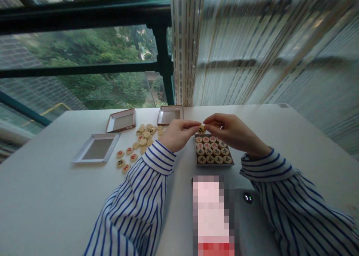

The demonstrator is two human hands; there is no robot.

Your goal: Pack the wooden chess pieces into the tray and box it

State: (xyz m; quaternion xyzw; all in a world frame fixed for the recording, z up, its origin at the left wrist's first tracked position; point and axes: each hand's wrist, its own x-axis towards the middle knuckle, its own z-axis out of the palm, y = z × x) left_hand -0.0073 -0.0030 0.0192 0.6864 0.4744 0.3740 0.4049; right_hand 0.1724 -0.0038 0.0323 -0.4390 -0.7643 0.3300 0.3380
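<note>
My left hand reaches in over the table and pinches a round wooden xiangqi piece with a dark character on its face. My right hand is at the piece's other side, its thumb and fingertips closed on it too. Just below the piece lies an open box filled with rows of xiangqi pieces, some red and some black. Part of its upper right corner is hidden by my right hand. A loose pile of xiangqi pieces lies left of my left hand, several of them face up, others showing blank sides.
Three shallow box parts lie at the left and back: a white tray, a brown-edged one and another. In front are a phone with a blurred screen and a grey device with a lit display. Window and curtain stand behind.
</note>
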